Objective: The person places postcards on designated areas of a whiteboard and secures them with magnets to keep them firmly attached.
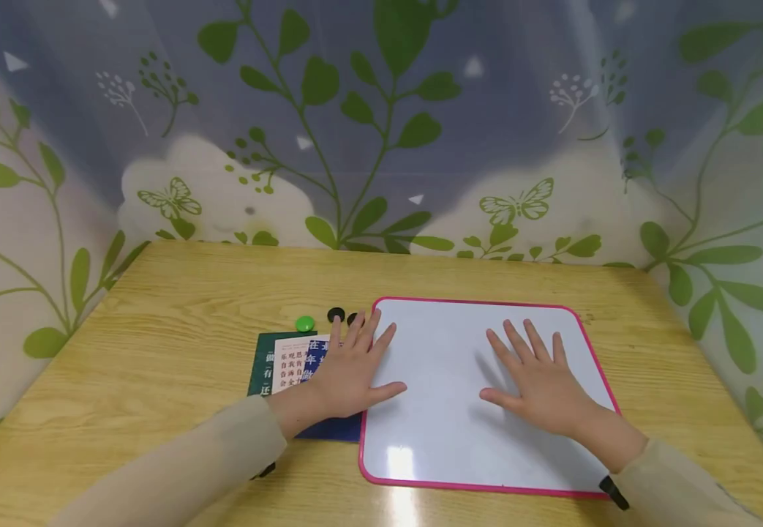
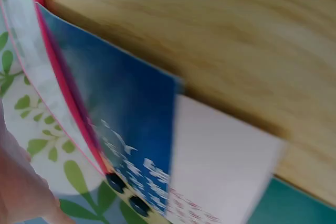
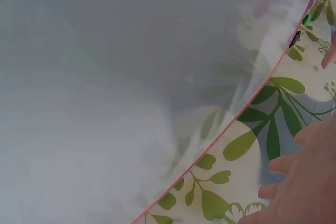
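The left hand (image 1: pixel 348 377), fingers spread, is over the left border of a whiteboard (image 1: pixel 434 344) and a blue card (image 1: pixel 330 430) there; the right hand (image 1: pixel 546 388), also spread, is above the whiteboard's right half; the whiteboard lies nearer the right edge of the counter (image 1: pixel 190 293) than the left; a green disc (image 1: pixel 304 323) sits farther left.
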`<action>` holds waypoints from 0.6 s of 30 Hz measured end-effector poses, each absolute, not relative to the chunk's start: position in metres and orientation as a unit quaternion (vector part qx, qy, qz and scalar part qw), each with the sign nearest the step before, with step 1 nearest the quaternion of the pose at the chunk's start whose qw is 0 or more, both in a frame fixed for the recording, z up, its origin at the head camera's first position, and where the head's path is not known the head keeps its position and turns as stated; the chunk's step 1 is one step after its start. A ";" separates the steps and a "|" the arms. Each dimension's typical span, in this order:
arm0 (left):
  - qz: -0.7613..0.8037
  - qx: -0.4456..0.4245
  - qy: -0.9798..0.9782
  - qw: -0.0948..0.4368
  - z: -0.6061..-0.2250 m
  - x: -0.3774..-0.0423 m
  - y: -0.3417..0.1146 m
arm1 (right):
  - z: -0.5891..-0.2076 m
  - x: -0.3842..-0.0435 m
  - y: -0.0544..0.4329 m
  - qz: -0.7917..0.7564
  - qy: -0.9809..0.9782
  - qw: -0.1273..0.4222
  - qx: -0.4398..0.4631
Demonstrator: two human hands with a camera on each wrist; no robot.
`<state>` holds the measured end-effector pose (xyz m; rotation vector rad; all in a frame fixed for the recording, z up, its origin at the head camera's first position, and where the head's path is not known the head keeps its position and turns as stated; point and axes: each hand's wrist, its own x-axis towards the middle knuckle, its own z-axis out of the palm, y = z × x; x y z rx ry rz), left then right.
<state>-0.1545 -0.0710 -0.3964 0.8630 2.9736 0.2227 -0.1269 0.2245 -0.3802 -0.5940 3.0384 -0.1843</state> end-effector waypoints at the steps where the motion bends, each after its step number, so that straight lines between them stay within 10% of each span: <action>1: 0.072 0.275 0.959 0.018 -0.397 -0.155 -0.074 | -0.380 -0.127 0.225 -0.060 0.980 0.020 -0.191; 18: 0.084 0.228 0.970 -0.003 -0.409 -0.155 -0.139 | -0.381 -0.126 0.239 -0.070 0.981 0.023 -0.177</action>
